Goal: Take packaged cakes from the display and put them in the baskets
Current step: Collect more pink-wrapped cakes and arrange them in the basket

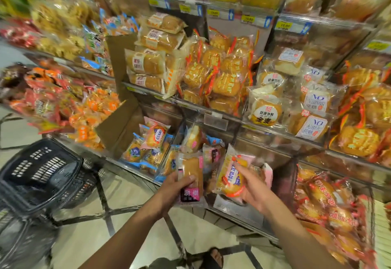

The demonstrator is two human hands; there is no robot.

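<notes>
From the head view, tiered clear-fronted shelves (211,112) of packaged breads rise above a pale tiled floor (131,194). A black basket (42,163) stands at the left. The left hand (173,188) has its fingers curled round a pink-labelled cake pack (191,171). The right hand (256,190) pinches an orange-trimmed cake pack (229,181) just beside it, in front of the lowest shelf.

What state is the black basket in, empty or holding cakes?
Empty as far as shown: the black basket shows only bare slotted walls; its dark bottom is blurred.

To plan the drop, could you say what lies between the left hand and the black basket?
In the head view, only tiled floor and dark bars separate left hand from basket.
</notes>
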